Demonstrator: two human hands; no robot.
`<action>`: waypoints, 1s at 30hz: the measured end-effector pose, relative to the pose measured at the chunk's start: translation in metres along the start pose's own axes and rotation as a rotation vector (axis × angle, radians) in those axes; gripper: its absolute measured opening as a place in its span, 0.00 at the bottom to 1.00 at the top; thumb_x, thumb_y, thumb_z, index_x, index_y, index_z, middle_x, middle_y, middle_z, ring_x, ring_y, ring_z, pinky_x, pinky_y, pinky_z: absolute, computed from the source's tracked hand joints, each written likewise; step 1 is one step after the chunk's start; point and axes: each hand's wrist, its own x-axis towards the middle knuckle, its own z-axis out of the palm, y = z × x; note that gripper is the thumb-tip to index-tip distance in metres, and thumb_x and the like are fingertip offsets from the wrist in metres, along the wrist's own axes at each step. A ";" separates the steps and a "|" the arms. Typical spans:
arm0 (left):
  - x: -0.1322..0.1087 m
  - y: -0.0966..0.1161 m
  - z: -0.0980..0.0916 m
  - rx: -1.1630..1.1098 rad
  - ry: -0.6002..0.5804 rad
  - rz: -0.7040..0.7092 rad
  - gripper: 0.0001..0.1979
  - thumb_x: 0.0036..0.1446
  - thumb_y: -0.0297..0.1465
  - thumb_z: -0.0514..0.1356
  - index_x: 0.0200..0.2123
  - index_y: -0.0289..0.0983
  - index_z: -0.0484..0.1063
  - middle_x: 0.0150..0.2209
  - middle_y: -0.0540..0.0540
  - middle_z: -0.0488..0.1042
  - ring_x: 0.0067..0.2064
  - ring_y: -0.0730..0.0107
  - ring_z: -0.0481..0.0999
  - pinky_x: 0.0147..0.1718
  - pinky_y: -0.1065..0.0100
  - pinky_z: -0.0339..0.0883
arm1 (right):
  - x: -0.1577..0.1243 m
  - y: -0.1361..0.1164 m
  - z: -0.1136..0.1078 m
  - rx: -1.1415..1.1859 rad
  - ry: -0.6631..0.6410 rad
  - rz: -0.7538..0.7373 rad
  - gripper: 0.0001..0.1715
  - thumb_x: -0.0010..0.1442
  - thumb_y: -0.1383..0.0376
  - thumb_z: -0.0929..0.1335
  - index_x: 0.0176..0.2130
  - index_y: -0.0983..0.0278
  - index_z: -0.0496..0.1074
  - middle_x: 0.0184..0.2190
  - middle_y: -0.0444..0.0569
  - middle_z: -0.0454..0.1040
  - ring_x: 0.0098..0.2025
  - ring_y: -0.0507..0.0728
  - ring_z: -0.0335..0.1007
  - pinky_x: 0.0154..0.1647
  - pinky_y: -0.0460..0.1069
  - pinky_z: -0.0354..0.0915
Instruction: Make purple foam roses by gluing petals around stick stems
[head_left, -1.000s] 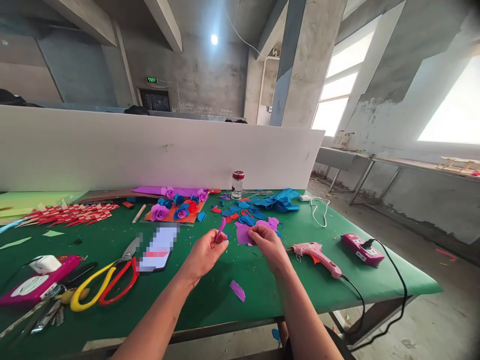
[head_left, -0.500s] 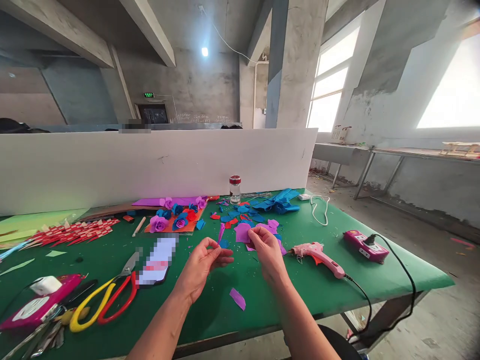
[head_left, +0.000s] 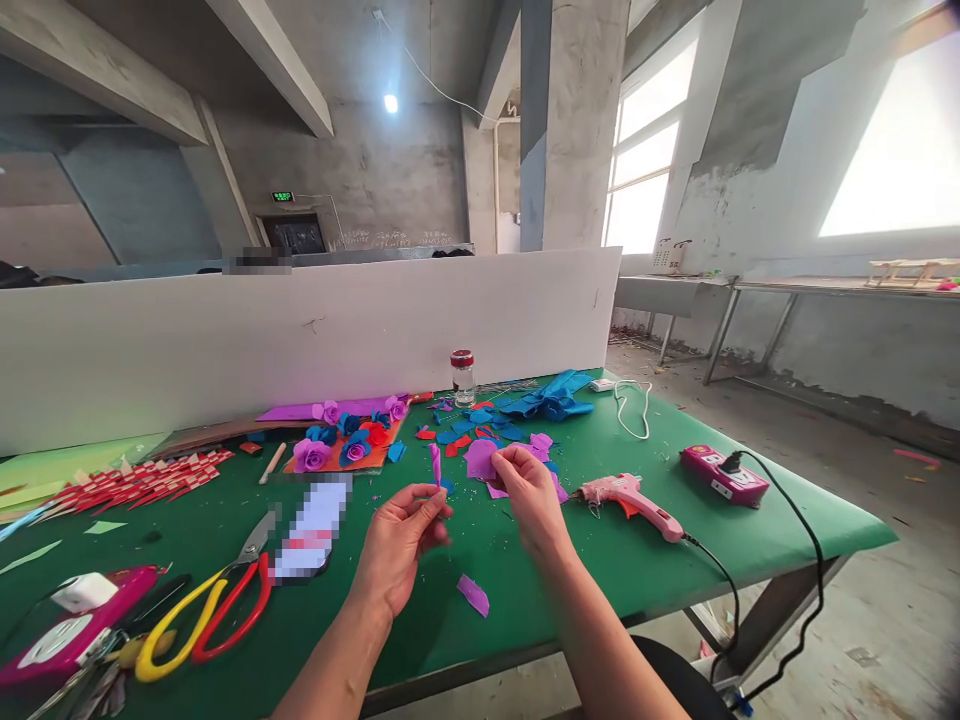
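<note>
Between the thumb and fingers of my left hand [head_left: 405, 535] stands a narrow rolled purple paper bud [head_left: 436, 464], upright. My right hand [head_left: 531, 492] pinches a rounded purple paper petal [head_left: 480, 460] by its right edge, a short way right of the bud. Behind that hand lie more purple paper pieces [head_left: 540, 445], partly hidden by it. A single purple scrap [head_left: 473, 595] rests on the green table [head_left: 525, 590] below my hands. The pink glue gun [head_left: 634, 503] lies to the right, its nozzle pointing at my right hand.
Finished paper flowers [head_left: 352, 440] sit at the back left. Scissors [head_left: 202, 610], a phone [head_left: 311, 530] and a magenta power strip [head_left: 82, 625] lie left. Blue crepe paper [head_left: 555, 396] and a glass jar [head_left: 463, 380] stand near the white board [head_left: 315, 340]. Another power strip [head_left: 724, 475] is right.
The view has shifted slightly. My left fingers have curled in closer around the bud's base. My right hand still pinches the petal, at about the same distance from the bud.
</note>
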 end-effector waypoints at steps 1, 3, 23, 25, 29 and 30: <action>0.000 0.001 0.001 -0.025 0.009 -0.007 0.16 0.36 0.36 0.73 0.29 0.35 0.76 0.24 0.51 0.75 0.22 0.78 0.68 0.25 0.72 0.68 | 0.000 -0.001 0.000 0.005 0.001 -0.002 0.16 0.48 0.54 0.70 0.26 0.63 0.67 0.22 0.42 0.66 0.25 0.51 0.59 0.27 0.46 0.56; 0.002 0.002 0.000 -0.045 0.015 -0.027 0.16 0.33 0.33 0.74 0.28 0.34 0.77 0.25 0.48 0.76 0.25 0.75 0.73 0.32 0.69 0.72 | 0.000 -0.002 0.000 0.007 0.002 -0.005 0.16 0.47 0.53 0.70 0.25 0.63 0.67 0.21 0.42 0.66 0.24 0.51 0.59 0.27 0.46 0.56; 0.005 -0.005 -0.001 -0.024 -0.004 -0.048 0.17 0.30 0.33 0.76 0.27 0.34 0.80 0.24 0.49 0.76 0.25 0.76 0.72 0.29 0.71 0.71 | -0.008 0.001 0.009 -0.182 0.002 -0.102 0.15 0.54 0.54 0.66 0.26 0.62 0.65 0.18 0.39 0.59 0.20 0.49 0.49 0.20 0.46 0.45; 0.005 -0.004 -0.001 -0.022 -0.021 -0.048 0.16 0.31 0.34 0.75 0.27 0.33 0.80 0.24 0.49 0.75 0.24 0.77 0.71 0.28 0.72 0.70 | -0.009 0.002 0.011 -0.197 -0.003 -0.105 0.15 0.55 0.54 0.65 0.26 0.62 0.65 0.18 0.39 0.59 0.20 0.49 0.49 0.20 0.46 0.45; 0.004 -0.004 -0.001 -0.017 -0.055 -0.055 0.15 0.33 0.34 0.75 0.27 0.33 0.80 0.25 0.49 0.75 0.24 0.79 0.69 0.25 0.75 0.67 | -0.011 0.006 0.015 -0.206 -0.023 -0.107 0.14 0.55 0.55 0.66 0.26 0.62 0.64 0.18 0.39 0.59 0.20 0.49 0.50 0.21 0.46 0.46; 0.004 -0.004 -0.001 -0.017 -0.062 -0.057 0.15 0.33 0.34 0.75 0.27 0.33 0.80 0.24 0.49 0.75 0.23 0.80 0.69 0.25 0.76 0.66 | -0.011 0.007 0.015 -0.203 -0.028 -0.104 0.14 0.56 0.55 0.66 0.27 0.62 0.64 0.18 0.39 0.59 0.21 0.49 0.50 0.21 0.46 0.46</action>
